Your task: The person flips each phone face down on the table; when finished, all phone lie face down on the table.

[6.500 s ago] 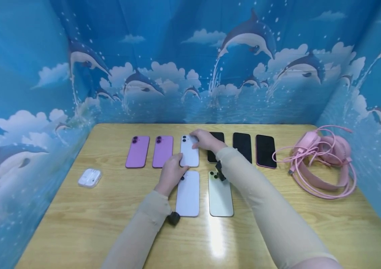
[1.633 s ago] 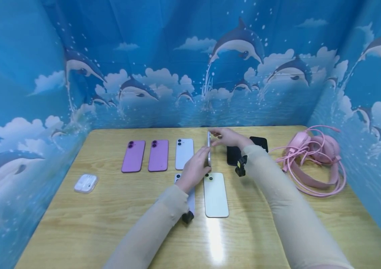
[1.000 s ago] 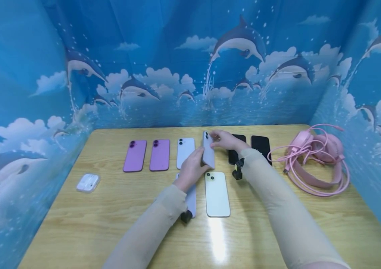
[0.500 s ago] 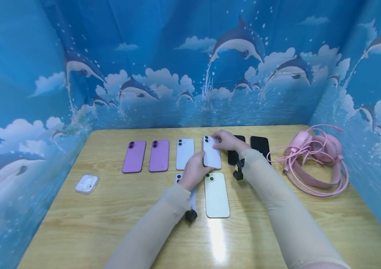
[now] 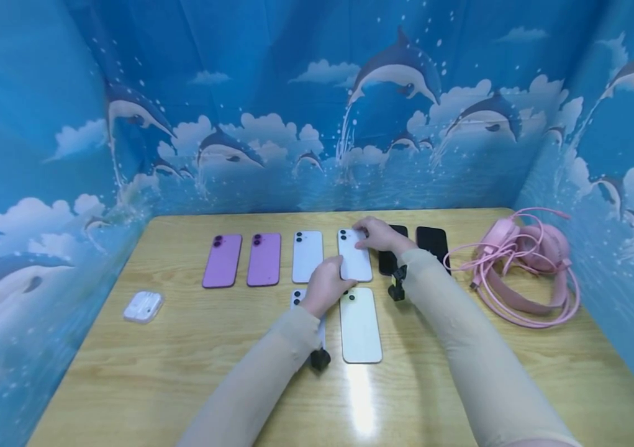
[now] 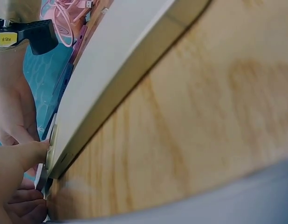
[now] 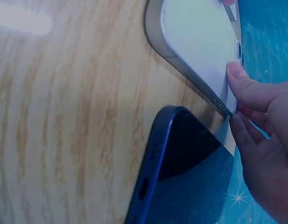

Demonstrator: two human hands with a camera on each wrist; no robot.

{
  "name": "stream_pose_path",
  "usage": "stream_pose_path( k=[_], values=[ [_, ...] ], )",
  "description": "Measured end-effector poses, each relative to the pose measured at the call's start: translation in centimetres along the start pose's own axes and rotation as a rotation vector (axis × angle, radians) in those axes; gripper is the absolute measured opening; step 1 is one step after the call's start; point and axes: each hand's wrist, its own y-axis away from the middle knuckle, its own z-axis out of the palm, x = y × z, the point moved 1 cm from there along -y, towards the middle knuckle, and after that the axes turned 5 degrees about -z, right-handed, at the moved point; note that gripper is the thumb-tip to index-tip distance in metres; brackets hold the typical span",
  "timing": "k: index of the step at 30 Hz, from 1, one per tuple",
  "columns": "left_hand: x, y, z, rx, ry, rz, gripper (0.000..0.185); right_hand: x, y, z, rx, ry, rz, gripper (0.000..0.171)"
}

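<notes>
gripping the pale phone (image 5: pixel 354 262) at its near and far ends, the left hand (image 5: pixel 328 290) and right hand (image 5: pixel 379 236) hold it in the back row on the table (image 5: pixel 182 347), seemingly flat, while the right wrist view alone shows fingertips (image 7: pixel 244 88) pinching its edge beside a dark phone (image 7: pixel 181 177).

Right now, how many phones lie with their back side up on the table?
6. Far row: two purple phones, a white phone, and the white phone both hands hold. Near row: a phone mostly under the left arm, and a pale green phone.
</notes>
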Motion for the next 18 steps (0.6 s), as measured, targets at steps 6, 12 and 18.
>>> stream_pose_path(
  k=[6,12,18],
  values=[
    [0.1,0.0,0.0,-0.008,-0.031,0.014,0.071,0.1,0.0,0.1,0.001,0.013,-0.012,0.053],
    [0.1,-0.1,0.0,-0.021,-0.059,0.016,0.071,0.0,0.1,0.1,-0.003,0.034,-0.032,0.052],
    [0.1,-0.2,-0.4,-0.056,-0.051,0.001,0.071,-0.3,1.0,-0.5,-0.025,0.040,-0.014,0.054]
  ],
)
